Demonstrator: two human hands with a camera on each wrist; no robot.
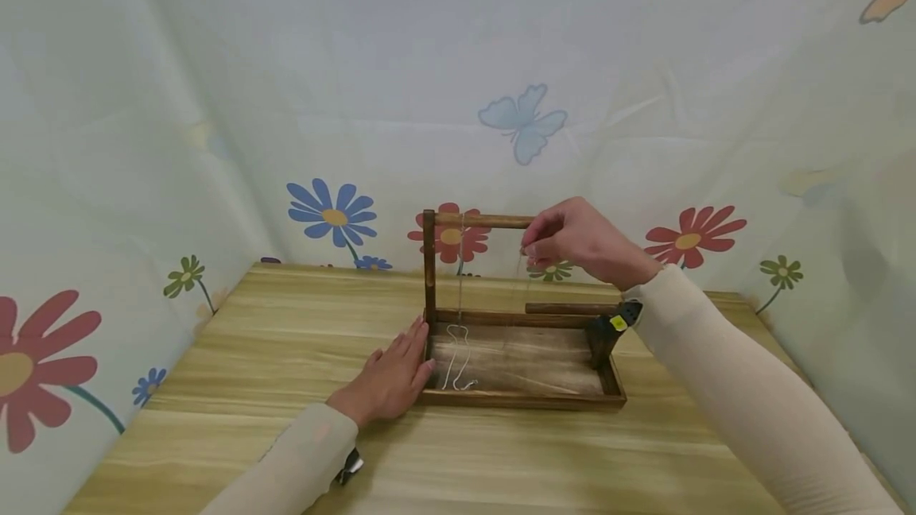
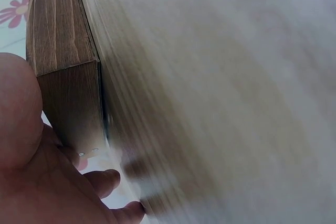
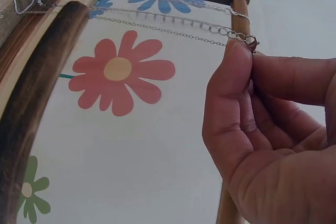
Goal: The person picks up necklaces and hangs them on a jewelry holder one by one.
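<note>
A dark wooden jewelry stand [image 1: 522,400] has a shallow tray base, a left post and a raised bar [image 1: 487,221]. One thin silver chain [image 1: 460,284] is looped over that bar, its lower end lying in the tray. My right hand [image 1: 583,237], close to the bar's right part, pinches another fine silver chain [image 3: 173,34] between thumb and index finger near its clasp [image 3: 252,43]. The held chain hangs down from the fingertips. At the stand's left end, my left hand [image 1: 390,380] rests with fairly straight fingers against the tray's side.
A shorter, lower wooden bar [image 1: 572,309] extends left from a short post on the stand's right. The stand sits on a wood-grain table [image 1: 286,332]. Behind and beside it hangs a pale cloth [image 1: 401,62] printed with flowers and butterflies.
</note>
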